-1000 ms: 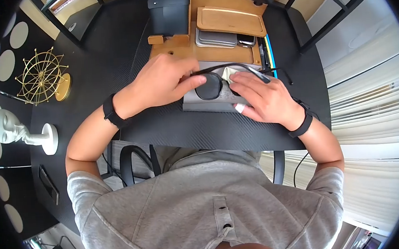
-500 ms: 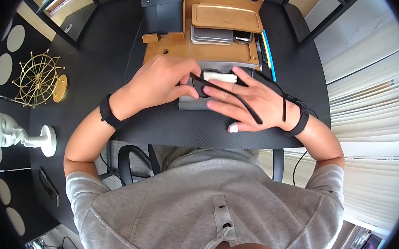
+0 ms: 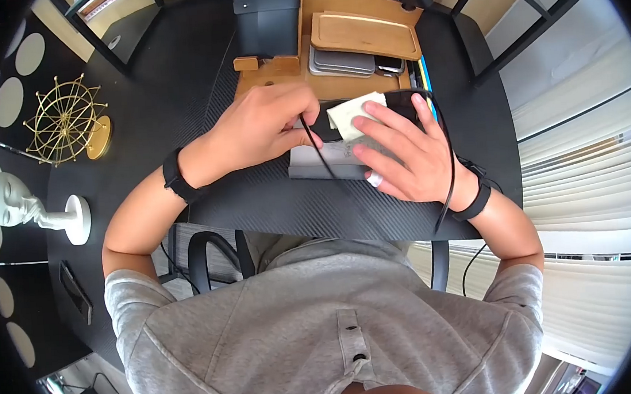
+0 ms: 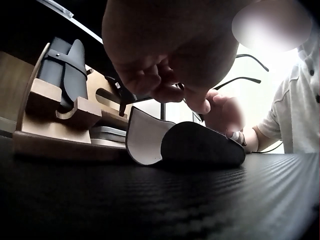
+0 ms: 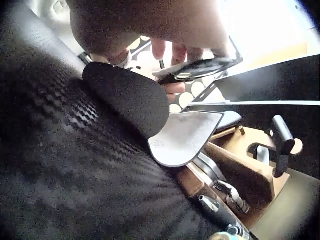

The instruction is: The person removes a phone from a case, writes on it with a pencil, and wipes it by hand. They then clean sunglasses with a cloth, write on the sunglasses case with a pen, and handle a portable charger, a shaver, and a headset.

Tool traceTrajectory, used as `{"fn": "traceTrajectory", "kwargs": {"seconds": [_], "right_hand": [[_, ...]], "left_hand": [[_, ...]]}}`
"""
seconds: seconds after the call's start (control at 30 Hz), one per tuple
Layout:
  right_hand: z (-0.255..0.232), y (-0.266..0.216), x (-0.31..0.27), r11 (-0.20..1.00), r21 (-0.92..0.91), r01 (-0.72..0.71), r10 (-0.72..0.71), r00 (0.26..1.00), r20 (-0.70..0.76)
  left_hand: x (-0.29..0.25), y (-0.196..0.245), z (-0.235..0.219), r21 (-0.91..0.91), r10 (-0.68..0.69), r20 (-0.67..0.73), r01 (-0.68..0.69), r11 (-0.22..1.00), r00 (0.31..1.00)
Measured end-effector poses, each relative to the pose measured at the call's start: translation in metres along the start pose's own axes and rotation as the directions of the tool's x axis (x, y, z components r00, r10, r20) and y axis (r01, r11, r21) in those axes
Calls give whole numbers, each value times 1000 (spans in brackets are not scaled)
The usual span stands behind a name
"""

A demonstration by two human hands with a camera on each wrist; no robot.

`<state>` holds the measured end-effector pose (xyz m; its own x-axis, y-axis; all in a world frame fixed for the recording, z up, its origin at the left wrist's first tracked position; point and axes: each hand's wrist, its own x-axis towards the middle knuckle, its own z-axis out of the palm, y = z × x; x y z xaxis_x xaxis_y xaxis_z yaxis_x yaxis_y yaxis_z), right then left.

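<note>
Black-framed glasses (image 3: 451,165) are held up above an unfolded grey case (image 3: 317,169), their arms toward the person. My left hand (image 3: 256,128) pinches one side of the frame between thumb and fingers. A pale folded cloth (image 3: 354,115) lies against the lenses under the fingers of my right hand (image 3: 415,157), which are spread and fairly straight. In the left wrist view the case (image 4: 200,145) stands on the desk below both hands. The right wrist view shows the case (image 5: 130,97) with its flap raised; the lens area is partly hidden by my fingers.
Behind the case stands a wooden organizer (image 3: 270,72) with a dark pouch (image 3: 267,25), a wooden tray (image 3: 363,34) and grey tins (image 3: 339,62). At the left are a gold wheel ornament (image 3: 67,119), a white head figurine (image 3: 12,200) and a black phone (image 3: 77,294).
The glasses have turned so that their arms swing toward the person and apart. The cloth has shifted with my right hand, whose fingers have spread. My left hand keeps its pinch on the frame.
</note>
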<state>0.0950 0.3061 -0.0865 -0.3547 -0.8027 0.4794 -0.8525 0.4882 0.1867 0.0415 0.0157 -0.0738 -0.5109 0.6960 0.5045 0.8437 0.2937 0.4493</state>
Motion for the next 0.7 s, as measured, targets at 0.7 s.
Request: {"fn": "traceTrajectory", "kwargs": {"seconds": [0.7], "right_hand": [[8, -7, 9, 998, 18, -55, 54, 998, 23]], "left_hand": [[1, 7, 4, -4, 8, 111, -8, 1000, 994]]}}
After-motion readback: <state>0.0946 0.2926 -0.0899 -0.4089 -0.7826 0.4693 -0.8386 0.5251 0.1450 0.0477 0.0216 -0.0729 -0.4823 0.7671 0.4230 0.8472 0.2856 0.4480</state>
